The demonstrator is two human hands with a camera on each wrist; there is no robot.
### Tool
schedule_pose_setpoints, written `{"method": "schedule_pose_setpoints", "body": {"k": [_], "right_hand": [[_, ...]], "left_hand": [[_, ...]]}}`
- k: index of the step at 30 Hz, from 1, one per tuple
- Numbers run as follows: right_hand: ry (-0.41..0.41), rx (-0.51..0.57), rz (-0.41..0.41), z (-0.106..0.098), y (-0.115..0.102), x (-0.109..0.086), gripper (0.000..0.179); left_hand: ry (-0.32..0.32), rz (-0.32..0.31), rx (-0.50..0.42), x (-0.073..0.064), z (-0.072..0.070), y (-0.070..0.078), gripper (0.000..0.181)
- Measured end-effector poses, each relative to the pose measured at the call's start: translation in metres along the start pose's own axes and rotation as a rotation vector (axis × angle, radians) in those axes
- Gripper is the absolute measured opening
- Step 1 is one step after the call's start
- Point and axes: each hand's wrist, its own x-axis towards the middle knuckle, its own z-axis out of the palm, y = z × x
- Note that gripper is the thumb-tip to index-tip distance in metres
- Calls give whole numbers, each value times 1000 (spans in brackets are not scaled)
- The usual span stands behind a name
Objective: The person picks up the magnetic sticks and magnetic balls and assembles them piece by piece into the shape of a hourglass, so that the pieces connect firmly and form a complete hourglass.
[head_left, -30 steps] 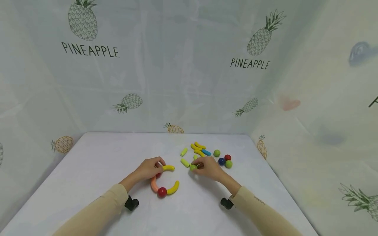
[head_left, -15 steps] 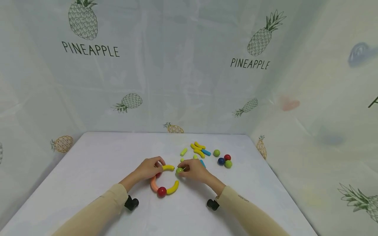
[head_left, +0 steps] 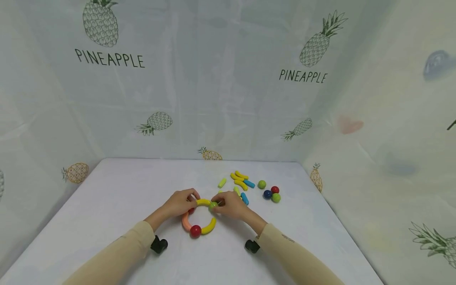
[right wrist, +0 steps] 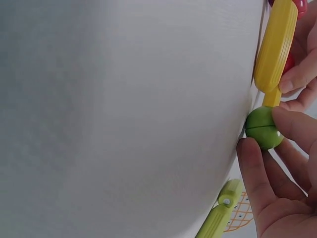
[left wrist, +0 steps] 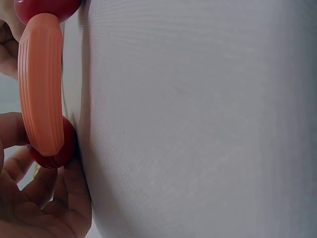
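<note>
A partial ring of toy rods and balls lies on the white table. My left hand (head_left: 179,202) grips a red ball (left wrist: 69,144) at the ring's upper left, beside the end of a curved yellow rod (head_left: 204,202). From that ball a curved orange rod (head_left: 185,222) runs to another red ball (head_left: 195,231) at the front, which a second yellow rod (head_left: 209,226) joins. Thumb and fingers of my right hand (head_left: 230,205) pinch a green ball (right wrist: 262,128) at the far yellow rod's right end. A gap separates the green ball from the second yellow rod's tip.
Behind the right hand lie light-green rods (head_left: 222,183), a blue rod (head_left: 244,198) and several yellow rods (head_left: 240,185). Farther right sit a dark blue ball (head_left: 267,194), a red ball (head_left: 275,190) and two green balls (head_left: 276,198). A pineapple-print curtain (head_left: 213,79) hangs behind the table.
My right hand has carried the green ball left from beside the light-green rods to the end of the far yellow rod. My left hand has stayed in place.
</note>
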Motion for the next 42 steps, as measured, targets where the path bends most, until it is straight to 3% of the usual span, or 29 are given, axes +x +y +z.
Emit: {"method": "schedule_pose_setpoints", "body": {"k": [19,28,33,42], "right_hand": [[-31,5,4,-4,3,5,28],[-12,16,16,-11,0,-11,41],[-71,21,10,-18,3,-24,35],[-210,63,-120,-19,10,-35,40]], "left_hand": [[12,-18,34,-9,-1,7,17],[27,-4,51,-9,0,6,16],[28,-20,53,-8,0,6,17],[36,-13,61,-11,0,8,17]]}}
